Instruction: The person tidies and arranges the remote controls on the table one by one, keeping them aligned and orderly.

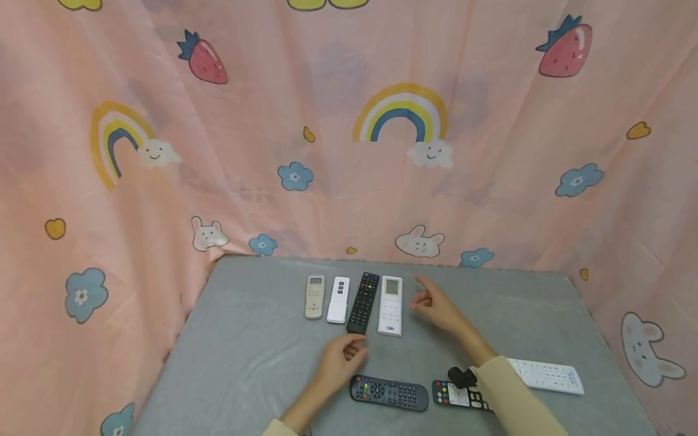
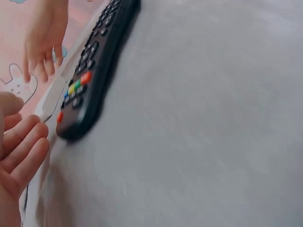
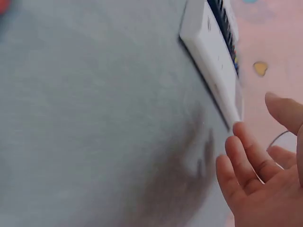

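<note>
Four remote controls stand side by side at the back: a small beige one (image 1: 314,297), a slim white one (image 1: 338,300), a long black one (image 1: 363,303) and a white one with a display (image 1: 390,306). My right hand (image 1: 438,307) hovers just right of the white display remote, fingers loosely spread and holding nothing. Below the black remote's near end is my left hand (image 1: 339,361), its fingers relaxed and bent a little, with nothing in them. A dark grey remote (image 1: 389,392) lies crosswise to the right of my left hand; its coloured buttons show in the left wrist view.
Under my right sleeve (image 1: 515,393) lies a black remote with a pale button pad (image 1: 459,395), partly covered. A long white remote (image 1: 551,376) sticks out to the sleeve's right. The grey tabletop (image 1: 245,351) meets a pink patterned curtain (image 1: 327,212) at the back.
</note>
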Action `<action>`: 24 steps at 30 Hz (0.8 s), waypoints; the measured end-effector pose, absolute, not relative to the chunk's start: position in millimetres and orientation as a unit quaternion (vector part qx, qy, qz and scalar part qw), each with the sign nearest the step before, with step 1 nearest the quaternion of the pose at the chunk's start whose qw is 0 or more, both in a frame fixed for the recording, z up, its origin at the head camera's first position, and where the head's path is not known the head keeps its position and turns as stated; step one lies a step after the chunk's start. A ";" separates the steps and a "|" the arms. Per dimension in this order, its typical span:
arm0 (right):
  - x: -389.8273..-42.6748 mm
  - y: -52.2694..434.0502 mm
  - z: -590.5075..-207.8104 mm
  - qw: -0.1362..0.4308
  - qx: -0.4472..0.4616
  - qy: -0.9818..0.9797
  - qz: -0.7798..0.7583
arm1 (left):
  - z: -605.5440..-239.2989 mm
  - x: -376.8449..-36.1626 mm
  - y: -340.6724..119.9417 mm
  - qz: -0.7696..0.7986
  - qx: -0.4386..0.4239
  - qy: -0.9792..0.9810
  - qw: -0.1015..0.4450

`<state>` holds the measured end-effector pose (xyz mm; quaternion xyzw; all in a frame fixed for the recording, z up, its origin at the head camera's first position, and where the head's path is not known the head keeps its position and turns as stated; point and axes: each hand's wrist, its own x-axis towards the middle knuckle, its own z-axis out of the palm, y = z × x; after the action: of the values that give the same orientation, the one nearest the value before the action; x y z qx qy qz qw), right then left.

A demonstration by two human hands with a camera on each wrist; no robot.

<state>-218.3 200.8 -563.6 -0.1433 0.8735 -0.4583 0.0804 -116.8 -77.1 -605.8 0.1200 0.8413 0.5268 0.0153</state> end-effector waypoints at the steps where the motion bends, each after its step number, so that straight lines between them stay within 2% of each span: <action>1: -210.4 202.8 -559.5 0.086 -0.152 0.871 -0.460 | -606.3 -113.8 -81.2 0.533 0.130 0.836 0.020; 4: -186.9 210.2 -552.4 0.110 -0.165 0.869 -0.453 | -605.2 -101.5 -92.5 0.525 0.168 0.834 0.018; 6: -171.3 214.6 -549.8 0.129 -0.173 0.867 -0.450 | -605.6 -92.5 -98.6 0.499 0.197 0.844 -0.006; 12: -129.0 224.5 -551.2 0.122 -0.195 0.883 -0.410 | -609.1 -71.1 -110.0 0.393 0.235 0.886 -0.073; 19: -92.6 225.7 -560.0 0.127 -0.220 0.896 -0.365 | -615.5 -61.5 -115.8 0.364 0.230 0.901 -0.054; 24: -76.2 223.8 -571.6 0.096 -0.248 0.912 -0.313 | -615.6 -60.5 -116.0 0.359 0.224 0.905 -0.042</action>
<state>-76.2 223.8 -571.6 -0.2485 0.9117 -0.3127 0.0961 -60.5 -116.0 -615.6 0.2235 0.9051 0.3591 -0.0424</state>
